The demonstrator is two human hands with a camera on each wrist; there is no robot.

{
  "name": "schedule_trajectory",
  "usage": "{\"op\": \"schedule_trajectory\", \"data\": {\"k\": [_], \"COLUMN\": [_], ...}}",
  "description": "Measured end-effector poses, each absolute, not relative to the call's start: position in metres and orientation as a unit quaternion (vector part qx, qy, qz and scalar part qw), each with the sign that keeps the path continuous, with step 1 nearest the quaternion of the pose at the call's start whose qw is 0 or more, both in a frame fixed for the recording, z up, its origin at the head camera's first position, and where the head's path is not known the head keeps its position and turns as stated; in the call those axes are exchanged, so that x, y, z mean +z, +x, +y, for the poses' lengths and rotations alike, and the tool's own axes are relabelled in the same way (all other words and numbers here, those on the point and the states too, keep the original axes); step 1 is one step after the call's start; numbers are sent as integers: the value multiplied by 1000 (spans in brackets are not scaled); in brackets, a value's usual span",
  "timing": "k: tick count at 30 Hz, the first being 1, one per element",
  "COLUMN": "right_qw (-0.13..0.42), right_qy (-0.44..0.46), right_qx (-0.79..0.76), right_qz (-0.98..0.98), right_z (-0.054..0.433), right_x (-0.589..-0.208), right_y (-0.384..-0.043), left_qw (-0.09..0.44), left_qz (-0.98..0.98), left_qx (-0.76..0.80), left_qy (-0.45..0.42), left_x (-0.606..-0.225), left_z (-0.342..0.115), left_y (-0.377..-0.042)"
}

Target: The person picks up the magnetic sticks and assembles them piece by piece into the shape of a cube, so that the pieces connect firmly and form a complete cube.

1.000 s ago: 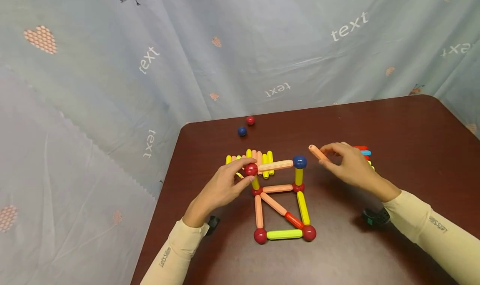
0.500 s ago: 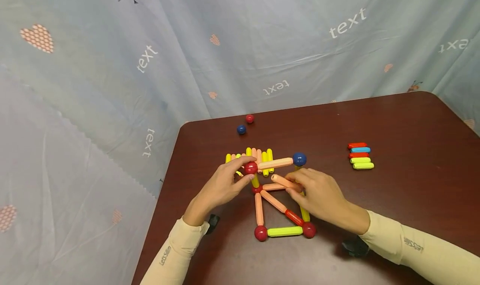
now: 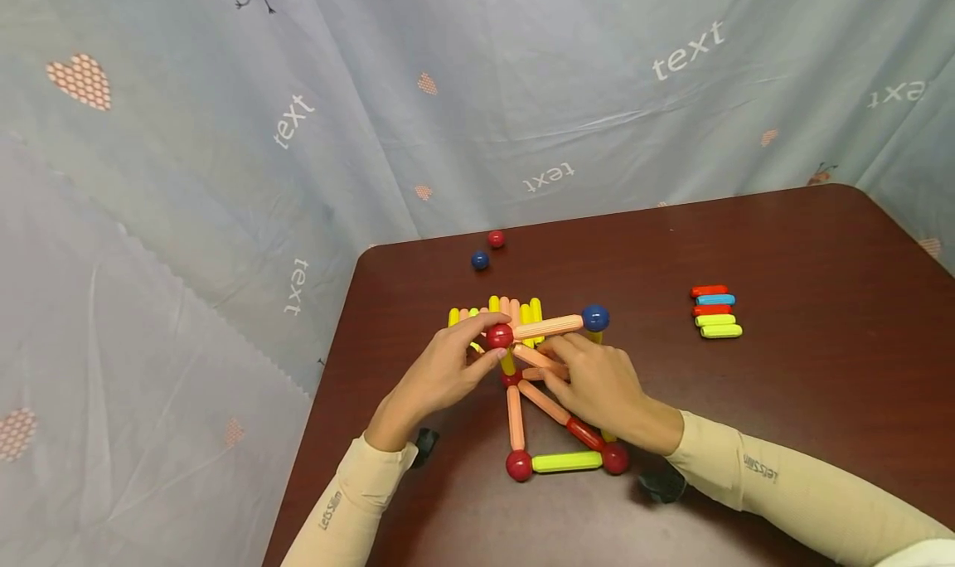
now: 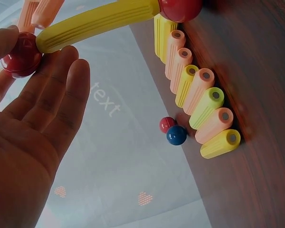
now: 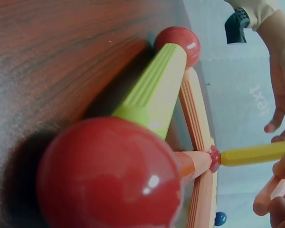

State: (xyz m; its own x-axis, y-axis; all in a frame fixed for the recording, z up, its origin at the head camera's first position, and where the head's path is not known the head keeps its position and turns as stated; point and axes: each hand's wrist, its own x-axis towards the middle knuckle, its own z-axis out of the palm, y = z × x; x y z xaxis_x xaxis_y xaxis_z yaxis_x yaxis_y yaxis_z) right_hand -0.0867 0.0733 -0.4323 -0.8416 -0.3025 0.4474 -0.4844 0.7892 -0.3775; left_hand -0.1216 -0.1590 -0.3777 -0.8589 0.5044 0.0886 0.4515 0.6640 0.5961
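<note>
My left hand [image 3: 440, 376] pinches a red ball [image 3: 499, 336] between thumb and fingers, atop an upright yellow rod [image 4: 99, 23]. A peach rod [image 3: 548, 327] runs from that ball to a blue ball [image 3: 595, 317]. My right hand [image 3: 600, 385] pinches another peach rod [image 3: 533, 357], its free end just below the red ball; whether they touch I cannot tell. Underneath lies a base of rods and balls, with a lime rod [image 3: 567, 462] between two red balls at the front and a peach-and-red diagonal [image 3: 585, 433]. The right hand partly hides the base's right side.
Behind the left hand lies a row of yellow, peach and lime rods [image 4: 206, 107]. A loose red ball [image 3: 496, 239] and blue ball [image 3: 480, 260] sit near the table's [image 3: 806, 302] back edge. Several red, blue and lime rods [image 3: 716, 321] lie at the right.
My right hand has moved left with the peach rod, from right of the blue ball to beneath the upper rod. My left hand stays on the red ball.
</note>
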Motion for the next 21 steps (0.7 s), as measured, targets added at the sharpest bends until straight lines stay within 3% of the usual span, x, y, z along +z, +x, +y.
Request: {"op": "schedule_trajectory", "data": {"k": [21], "right_qw": [206], "right_qy": [212], "right_qx": [284], "right_qz": [-912], "right_z": [71], "right_x": [-439], "right_y": [-92], "left_qw": [34], "left_qz": [913], "left_qx": [300], "left_qy": [273], "left_x": [-385], "left_z": [-149], "left_y": [-125]}}
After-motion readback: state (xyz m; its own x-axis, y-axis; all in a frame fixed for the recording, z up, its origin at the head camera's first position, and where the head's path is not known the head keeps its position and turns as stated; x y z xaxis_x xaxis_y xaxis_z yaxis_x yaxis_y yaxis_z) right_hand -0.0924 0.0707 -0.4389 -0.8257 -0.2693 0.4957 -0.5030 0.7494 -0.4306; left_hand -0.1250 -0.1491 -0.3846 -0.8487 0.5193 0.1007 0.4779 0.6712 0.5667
